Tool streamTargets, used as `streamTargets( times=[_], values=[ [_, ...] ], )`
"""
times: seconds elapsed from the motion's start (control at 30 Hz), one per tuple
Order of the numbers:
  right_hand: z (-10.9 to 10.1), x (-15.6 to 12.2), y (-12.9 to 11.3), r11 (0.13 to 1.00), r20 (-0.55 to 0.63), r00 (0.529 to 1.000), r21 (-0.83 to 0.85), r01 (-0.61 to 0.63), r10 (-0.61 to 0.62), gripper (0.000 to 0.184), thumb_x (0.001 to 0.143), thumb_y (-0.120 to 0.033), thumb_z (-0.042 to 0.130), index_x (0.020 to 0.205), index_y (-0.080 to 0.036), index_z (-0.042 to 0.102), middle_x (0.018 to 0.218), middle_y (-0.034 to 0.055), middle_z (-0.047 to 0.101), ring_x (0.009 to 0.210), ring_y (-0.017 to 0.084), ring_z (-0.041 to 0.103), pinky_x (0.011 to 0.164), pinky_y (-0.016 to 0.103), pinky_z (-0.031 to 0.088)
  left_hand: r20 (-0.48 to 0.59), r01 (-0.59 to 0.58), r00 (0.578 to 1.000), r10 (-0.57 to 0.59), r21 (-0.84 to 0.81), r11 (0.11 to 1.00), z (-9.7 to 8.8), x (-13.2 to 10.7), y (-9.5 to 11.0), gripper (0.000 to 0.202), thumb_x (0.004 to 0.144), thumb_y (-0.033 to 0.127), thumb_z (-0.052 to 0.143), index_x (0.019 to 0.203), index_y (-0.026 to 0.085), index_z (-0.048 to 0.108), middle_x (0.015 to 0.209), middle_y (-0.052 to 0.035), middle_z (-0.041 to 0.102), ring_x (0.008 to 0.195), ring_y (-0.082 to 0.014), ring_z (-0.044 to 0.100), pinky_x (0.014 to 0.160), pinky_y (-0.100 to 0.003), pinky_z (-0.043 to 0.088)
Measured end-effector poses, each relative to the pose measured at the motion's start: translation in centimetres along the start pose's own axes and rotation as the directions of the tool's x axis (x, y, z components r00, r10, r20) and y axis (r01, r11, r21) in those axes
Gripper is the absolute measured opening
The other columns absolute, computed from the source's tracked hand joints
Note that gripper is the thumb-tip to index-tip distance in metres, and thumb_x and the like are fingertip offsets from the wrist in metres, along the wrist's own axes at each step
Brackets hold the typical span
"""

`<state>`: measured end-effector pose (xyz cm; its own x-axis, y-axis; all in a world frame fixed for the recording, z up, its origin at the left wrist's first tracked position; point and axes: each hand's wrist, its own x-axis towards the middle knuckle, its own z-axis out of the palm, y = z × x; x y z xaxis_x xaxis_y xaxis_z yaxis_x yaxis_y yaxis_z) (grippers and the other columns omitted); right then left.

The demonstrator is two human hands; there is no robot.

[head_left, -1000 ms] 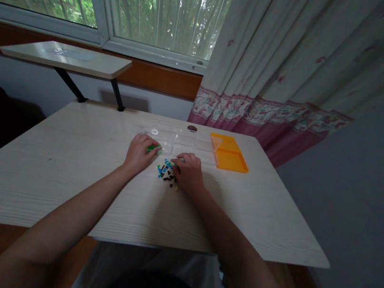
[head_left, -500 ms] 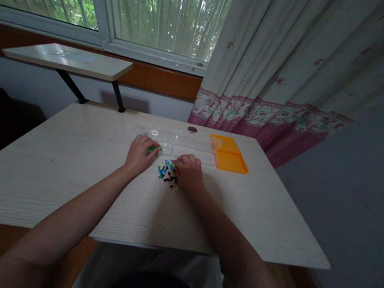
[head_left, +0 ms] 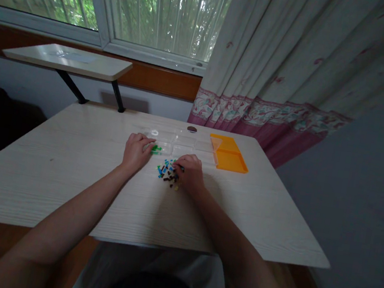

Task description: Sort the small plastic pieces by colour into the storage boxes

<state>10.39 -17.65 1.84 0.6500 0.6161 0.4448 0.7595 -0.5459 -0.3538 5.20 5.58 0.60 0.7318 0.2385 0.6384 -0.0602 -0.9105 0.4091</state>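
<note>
My left hand (head_left: 136,151) rests at the near left corner of a clear plastic compartment box (head_left: 182,151). Its thumb and forefinger are apart, and beside them several small green bricks (head_left: 156,149) lie in the corner compartment. A pile of tiny toy bricks (head_left: 166,171), blue, green, dark brown and tan, lies on the table in front of the box. My right hand (head_left: 191,170) is at the pile's right edge, fingertips pinched together over it. Whatever those fingers hold is too small and too covered to make out.
An orange tray-like lid (head_left: 231,155) adjoins the box's right end. Behind the box, a dark round spot (head_left: 192,129) shows near the back edge of the pale wooden table (head_left: 78,156). A raised shelf (head_left: 81,64) stands at back left; a curtain (head_left: 266,78) hangs behind.
My left fingers have parted and drawn back slightly left, uncovering green bricks that were between or under them. My right fingers have shifted slightly toward the pile.
</note>
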Motion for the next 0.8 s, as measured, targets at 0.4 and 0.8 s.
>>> streamTargets(
  times=[0.4, 0.8],
  values=[
    [0.4, 0.5, 0.5, 0.907, -0.089, 0.988, 0.415, -0.077, 0.125, 0.013, 0.086, -0.030, 0.066, 0.080, -0.021, 0.073, 0.085, 0.0039, 0.071, 0.088, 0.018, 0.062, 0.089, 0.033, 0.045, 0.161, -0.275, 0.939, 0.302, -0.174, 0.946, -1.0, -0.5, 3.1, 0.028, 0.095, 0.034, 0.050, 0.113, 0.024, 0.069, 0.095, -0.0073, 0.061, 0.097, -0.0221, 0.053, 0.089, -0.039, 0.043],
    [0.8, 0.6, 0.9, 0.882, -0.037, 0.992, 0.464, -0.087, 0.117, 0.015, 0.088, -0.031, 0.063, 0.081, -0.022, 0.073, 0.085, 0.0038, 0.070, 0.087, 0.018, 0.063, 0.085, 0.031, 0.047, 0.217, -0.337, 0.898, 0.383, -0.221, 0.915, -0.6, -0.7, 3.9, 0.019, 0.093, 0.037, 0.057, 0.096, 0.023, 0.071, 0.091, -0.0057, 0.064, 0.093, -0.0215, 0.054, 0.086, -0.038, 0.044]
  ],
)
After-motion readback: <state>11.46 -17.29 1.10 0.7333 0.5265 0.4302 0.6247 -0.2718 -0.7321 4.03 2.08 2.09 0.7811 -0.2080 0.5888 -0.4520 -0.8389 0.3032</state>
